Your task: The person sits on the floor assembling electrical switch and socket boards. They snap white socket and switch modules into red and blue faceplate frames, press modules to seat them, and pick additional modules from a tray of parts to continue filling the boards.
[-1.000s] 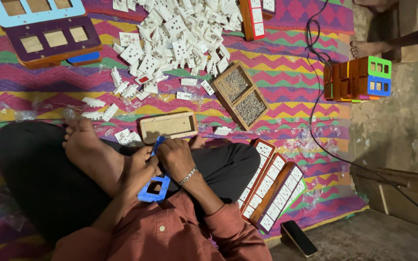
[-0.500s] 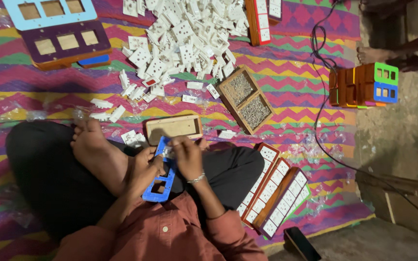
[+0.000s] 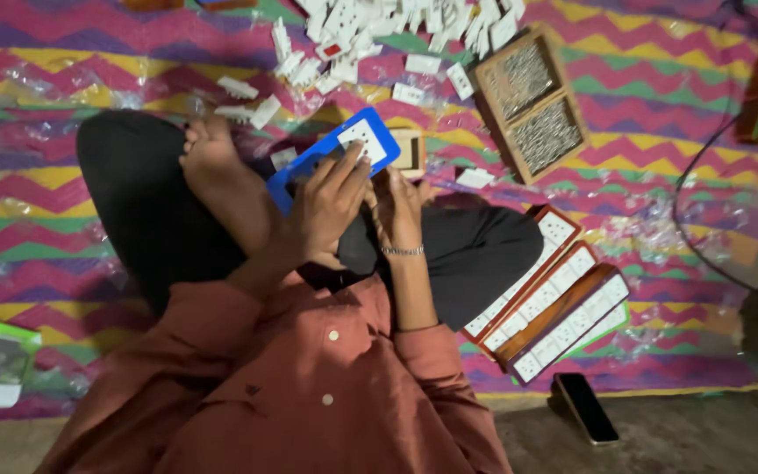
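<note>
**Blue frame held over the lap**

The left hand [image 3: 326, 206] is raised with fingers curled, gripping the blue plastic frame [image 3: 335, 154], which tilts above the crossed legs. Just right of the frame, the right hand [image 3: 396, 206] points upward beside a small wooden box [image 3: 410, 149]; its grip cannot be told.
</note>
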